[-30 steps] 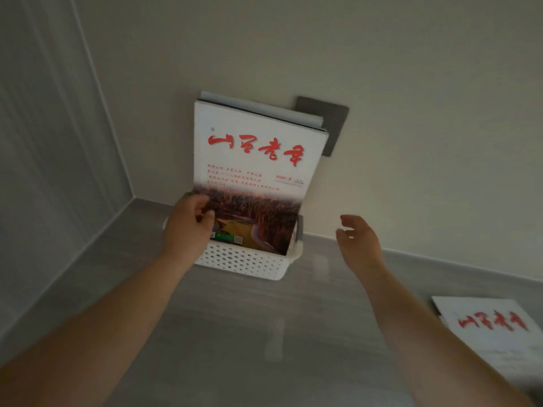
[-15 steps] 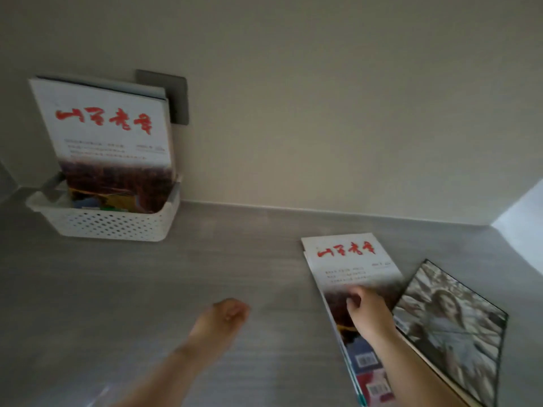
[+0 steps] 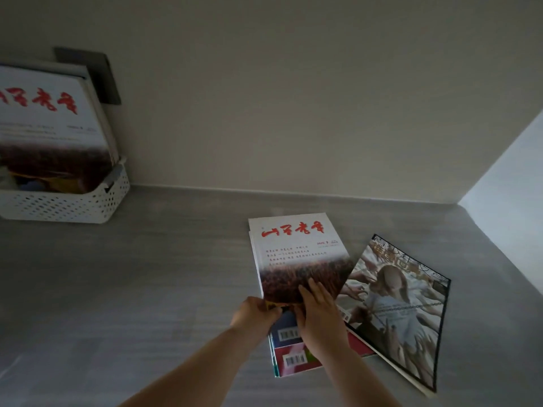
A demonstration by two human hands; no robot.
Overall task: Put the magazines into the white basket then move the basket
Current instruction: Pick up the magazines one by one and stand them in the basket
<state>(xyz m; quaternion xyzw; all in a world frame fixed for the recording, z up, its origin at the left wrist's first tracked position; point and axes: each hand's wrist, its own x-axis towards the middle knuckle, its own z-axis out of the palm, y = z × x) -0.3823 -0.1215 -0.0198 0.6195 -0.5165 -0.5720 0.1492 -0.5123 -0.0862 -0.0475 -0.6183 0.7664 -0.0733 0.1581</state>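
The white perforated basket [image 3: 73, 205] stands at the far left against the wall, with magazines [image 3: 44, 118] upright in it, leaning back. On the grey counter a small stack lies flat; its top magazine [image 3: 296, 254] has a white cover with red characters. My left hand [image 3: 255, 314] grips the near left corner of that top magazine. My right hand [image 3: 318, 315] lies on its near edge, fingers curled onto the cover. Under it lie magazines with barcodes [image 3: 293, 359]. A larger magazine with a photo cover [image 3: 402, 312] lies to the right.
A dark grey wall plate [image 3: 102, 77] sits behind the basket's magazines. The wall runs along the back of the counter [image 3: 147, 274]. A lighter side wall [image 3: 511, 195] closes the counter's right end.
My left hand has moved right from the bare counter to the stack and taken the top magazine's corner. My right hand has slid nearer along the cover. The view has shifted right.
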